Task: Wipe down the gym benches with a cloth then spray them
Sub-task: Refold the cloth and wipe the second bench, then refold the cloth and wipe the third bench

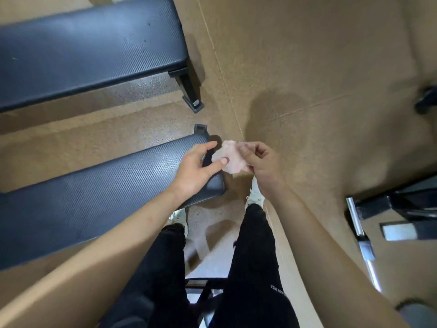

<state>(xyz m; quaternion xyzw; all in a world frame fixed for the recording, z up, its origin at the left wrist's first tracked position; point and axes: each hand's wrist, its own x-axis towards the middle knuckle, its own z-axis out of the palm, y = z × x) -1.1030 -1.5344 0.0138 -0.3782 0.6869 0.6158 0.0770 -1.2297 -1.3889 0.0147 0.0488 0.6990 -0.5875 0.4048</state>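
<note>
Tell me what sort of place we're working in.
Most likely a gym: two black padded benches, the near bench and the far bench, stand on a tan speckled floor, and a steel bar shows at the right.

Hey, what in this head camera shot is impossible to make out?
Head view:
- Near bench and far bench: left ends cut off by the frame edge.
- Pink cloth: part hidden behind fingers of the right hand.
- Print on the trouser leg: too small and blurred to read.
- Label on the far bench's foot: too small.
- Spray bottle: not in frame.
</note>
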